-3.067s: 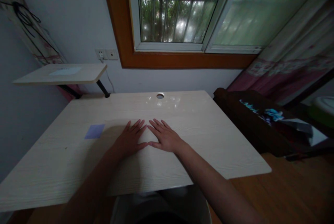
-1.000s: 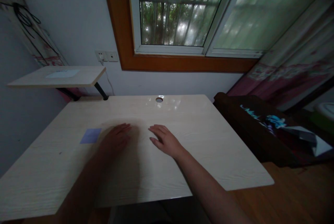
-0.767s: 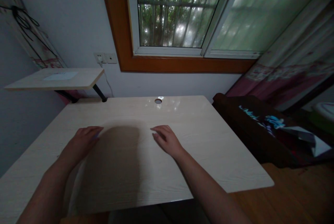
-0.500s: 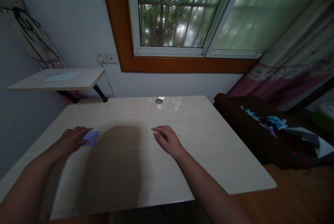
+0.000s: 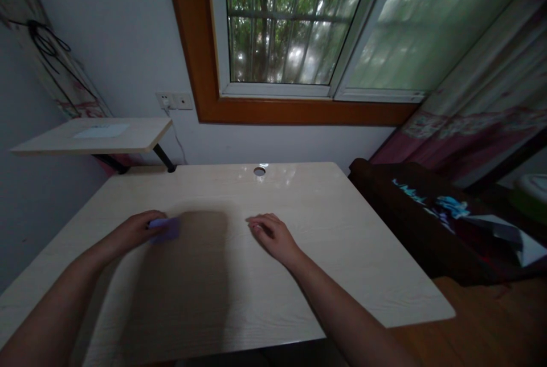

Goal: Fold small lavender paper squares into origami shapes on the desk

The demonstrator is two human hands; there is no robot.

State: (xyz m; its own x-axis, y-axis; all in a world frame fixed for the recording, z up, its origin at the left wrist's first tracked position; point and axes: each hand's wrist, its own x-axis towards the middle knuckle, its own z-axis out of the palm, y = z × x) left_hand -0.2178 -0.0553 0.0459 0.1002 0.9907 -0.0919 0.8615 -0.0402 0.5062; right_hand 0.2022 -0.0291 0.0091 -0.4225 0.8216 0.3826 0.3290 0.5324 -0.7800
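In the left half of the pale wood-grain tabletop (image 5: 342, 276), a thin, flat purple paper-like sheet (image 5: 170, 230) points toward the right edge; its covered end hides the long axis. The left hand (image 5: 137, 229) has its grip closed on it. The right hand (image 5: 274, 237), its grip loosely parted, curls near mid-tabletop. A black-legged wooden shelf (image 5: 143, 132) rises at the back left corner.
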